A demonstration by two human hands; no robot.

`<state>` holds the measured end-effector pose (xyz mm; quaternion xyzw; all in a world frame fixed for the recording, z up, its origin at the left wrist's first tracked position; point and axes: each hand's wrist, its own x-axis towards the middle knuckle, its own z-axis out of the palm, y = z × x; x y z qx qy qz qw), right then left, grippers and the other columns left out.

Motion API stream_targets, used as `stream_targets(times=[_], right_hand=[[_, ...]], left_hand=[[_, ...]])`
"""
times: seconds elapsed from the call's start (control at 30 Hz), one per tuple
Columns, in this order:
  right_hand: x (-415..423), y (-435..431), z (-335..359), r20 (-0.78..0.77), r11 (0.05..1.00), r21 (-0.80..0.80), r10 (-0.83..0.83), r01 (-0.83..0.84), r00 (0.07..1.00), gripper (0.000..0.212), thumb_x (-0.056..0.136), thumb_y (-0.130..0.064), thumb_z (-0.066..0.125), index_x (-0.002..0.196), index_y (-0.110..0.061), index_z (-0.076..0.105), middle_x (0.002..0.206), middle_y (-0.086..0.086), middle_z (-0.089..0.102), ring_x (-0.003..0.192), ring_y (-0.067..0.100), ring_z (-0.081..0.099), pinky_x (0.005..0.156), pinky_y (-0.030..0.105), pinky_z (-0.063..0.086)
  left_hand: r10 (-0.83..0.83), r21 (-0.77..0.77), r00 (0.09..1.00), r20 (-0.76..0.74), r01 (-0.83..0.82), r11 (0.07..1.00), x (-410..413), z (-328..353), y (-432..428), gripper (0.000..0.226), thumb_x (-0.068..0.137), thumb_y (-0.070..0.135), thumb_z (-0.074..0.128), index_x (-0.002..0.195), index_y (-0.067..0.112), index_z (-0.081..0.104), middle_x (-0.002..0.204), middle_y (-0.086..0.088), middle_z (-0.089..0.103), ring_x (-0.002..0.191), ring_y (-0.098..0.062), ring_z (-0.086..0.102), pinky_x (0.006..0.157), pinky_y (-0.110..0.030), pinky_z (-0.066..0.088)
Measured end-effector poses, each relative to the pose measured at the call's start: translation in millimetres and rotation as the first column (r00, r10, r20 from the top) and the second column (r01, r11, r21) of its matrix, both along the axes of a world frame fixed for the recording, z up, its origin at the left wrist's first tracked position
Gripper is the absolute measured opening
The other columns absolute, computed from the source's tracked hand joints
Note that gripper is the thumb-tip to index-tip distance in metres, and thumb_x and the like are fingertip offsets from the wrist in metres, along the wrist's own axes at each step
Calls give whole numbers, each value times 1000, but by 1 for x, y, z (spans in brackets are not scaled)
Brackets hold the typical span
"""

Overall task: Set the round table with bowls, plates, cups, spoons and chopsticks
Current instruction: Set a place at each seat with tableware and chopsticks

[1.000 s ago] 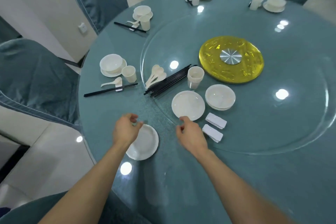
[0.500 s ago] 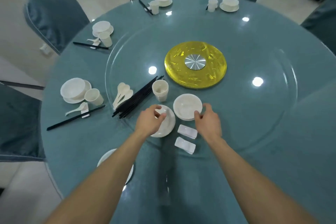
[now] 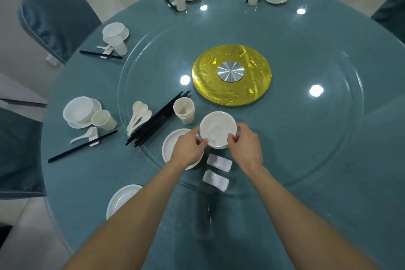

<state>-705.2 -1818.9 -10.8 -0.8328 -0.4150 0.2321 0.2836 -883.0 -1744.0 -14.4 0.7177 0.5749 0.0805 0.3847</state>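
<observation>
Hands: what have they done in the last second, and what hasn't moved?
The left hand let go of the plate at the near table edge; it and the right hand reached forward onto the turntable. Both now pinch the top bowl by its rim, one on either side. Plate stack, cups, spoons and chopsticks stayed put.

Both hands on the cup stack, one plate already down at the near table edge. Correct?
Not quite. In the head view the left hand and right hand grip the bowl stack, not the cup stack. The plate at the near edge is right.
</observation>
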Motion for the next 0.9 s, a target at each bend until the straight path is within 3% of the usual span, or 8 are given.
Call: stream_targets(times=[0.13,0.27,0.43,0.57,0.67,0.8,0.9], right_hand=[[-18,-6,11,-6,992,123,1,0,1000,32,103,-30,60,132,-19,62,88,-5,74,83,20,70,72,37,57],[-58,-11,20,-39,984,175,55,-47,998,26,101,-25,58,126,-19,65,73,-13,67,73,19,68,68,40,58],[-126,-22,22,-71,963,213,182,-163,981,28,98,-18,62,126,-17,65,84,-3,72,82,24,69,76,38,55],[-182,-37,14,-90,940,168,313,-296,945,31,100,-19,62,131,-18,62,80,-11,66,85,24,71,75,36,52],[-218,-50,1,-159,925,97,380,-369,911,25,99,-20,61,124,-18,61,85,-3,72,86,27,70,76,42,55],[-248,-63,-19,-193,881,-39,456,-471,869,29,99,-24,57,126,-15,60,90,7,74,89,31,70,78,46,57],[-259,-70,-32,-180,839,-112,509,-532,842,30,99,-25,55,126,-11,60,93,11,75,91,34,70,79,47,57]], left_hand=[[110,74,992,64,-114,991,-15,11,-6,43,103,34,66,144,21,63,100,0,79,95,-21,74,98,-42,54],[227,109,966,122,-241,964,-58,19,-17,30,101,24,66,131,19,69,95,4,79,77,-15,76,90,-39,60],[347,96,924,161,-364,926,-139,18,-42,25,99,18,68,125,21,70,89,1,76,78,-21,75,84,-45,62],[429,87,894,130,-441,893,-202,8,-71,29,98,18,70,123,32,66,84,10,73,73,-12,75,77,-38,61],[481,79,874,70,-486,870,-241,-4,-94,31,98,17,69,126,30,67,83,11,73,63,-4,73,68,-31,56],[525,48,851,-19,-524,850,-274,-22,-118,33,98,18,67,129,27,67,83,6,73,64,-12,74,68,-28,56],[528,-9,846,-77,-530,848,-287,-35,-130,35,99,22,67,133,24,65,86,5,73,77,-20,74,77,-36,59]])
